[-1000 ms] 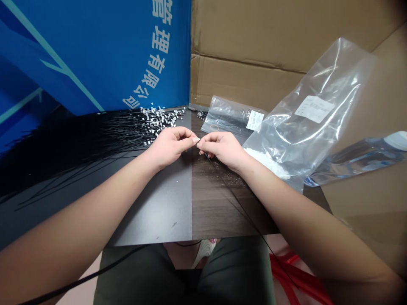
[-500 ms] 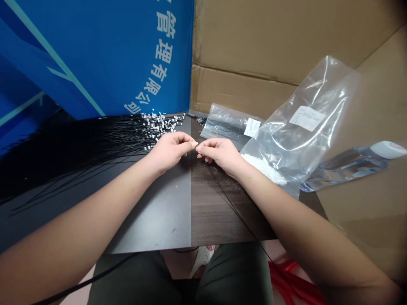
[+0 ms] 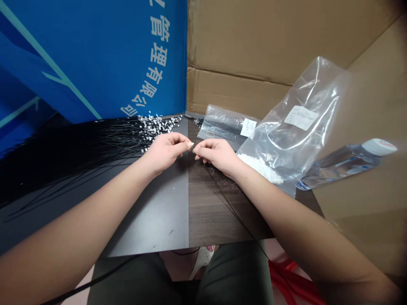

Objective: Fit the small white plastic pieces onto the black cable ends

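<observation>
Head view shifted slightly; hands sit over table seam. Left hand (image 3: 165, 153) and right hand (image 3: 216, 156) together, fingertips (image 3: 190, 145) almost touching; anything pinched between them too small to tell. Thin black wire (image 3: 229, 203) runs from under right hand across dark table (image 3: 149, 224). Black wire bundle (image 3: 95, 148) with white end pieces (image 3: 157, 123) lies beyond left hand.

Left hand (image 3: 167, 152): back of hand is up, fingers curl inward, thumb and first finger pinch together at the tips.
Right hand (image 3: 218, 156): same pose, also pinching, and it faces the left hand.
Fingertips (image 3: 190, 145): the two hands' tips are just beside each other.
Forearms (image 3: 79, 216): both are bare and reach forward from the lower corners, meeting toward the middle.
</observation>
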The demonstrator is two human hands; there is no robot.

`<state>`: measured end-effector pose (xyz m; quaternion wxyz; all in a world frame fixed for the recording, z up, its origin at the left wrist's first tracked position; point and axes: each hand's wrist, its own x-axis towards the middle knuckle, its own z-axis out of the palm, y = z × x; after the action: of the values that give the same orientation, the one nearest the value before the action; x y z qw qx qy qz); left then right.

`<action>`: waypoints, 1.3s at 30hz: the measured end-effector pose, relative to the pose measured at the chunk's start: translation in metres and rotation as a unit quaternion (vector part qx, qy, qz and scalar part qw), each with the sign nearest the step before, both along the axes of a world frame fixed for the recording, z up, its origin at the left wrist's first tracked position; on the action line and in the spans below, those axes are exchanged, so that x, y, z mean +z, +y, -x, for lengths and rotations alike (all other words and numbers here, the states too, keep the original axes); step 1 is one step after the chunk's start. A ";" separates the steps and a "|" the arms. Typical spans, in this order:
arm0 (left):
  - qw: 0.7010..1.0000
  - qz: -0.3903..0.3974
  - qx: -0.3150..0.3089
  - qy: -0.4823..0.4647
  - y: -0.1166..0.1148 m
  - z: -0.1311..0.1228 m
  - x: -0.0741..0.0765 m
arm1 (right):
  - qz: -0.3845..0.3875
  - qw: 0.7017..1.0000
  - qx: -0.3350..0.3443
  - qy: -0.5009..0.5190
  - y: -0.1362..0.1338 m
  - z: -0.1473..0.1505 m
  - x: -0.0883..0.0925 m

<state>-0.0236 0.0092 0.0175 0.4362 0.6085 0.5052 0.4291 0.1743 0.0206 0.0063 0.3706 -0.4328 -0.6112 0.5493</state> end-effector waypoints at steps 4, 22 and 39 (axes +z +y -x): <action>1.000 -0.005 -0.001 0.012 0.000 0.000 -0.001 | -0.009 1.000 0.005 -0.001 0.002 -0.001 -0.004; 1.000 -0.006 -0.002 -0.007 0.000 -0.002 -0.003 | -0.040 0.999 0.003 0.002 0.004 0.002 -0.011; 0.999 0.001 0.000 -0.032 0.001 -0.005 -0.007 | -0.069 0.997 -0.003 -0.018 0.002 0.002 -0.011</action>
<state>-0.0185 0.0098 0.0108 0.4528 0.5939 0.4914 0.4482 0.1727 0.0223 -0.0044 0.3903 -0.4182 -0.6529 0.4966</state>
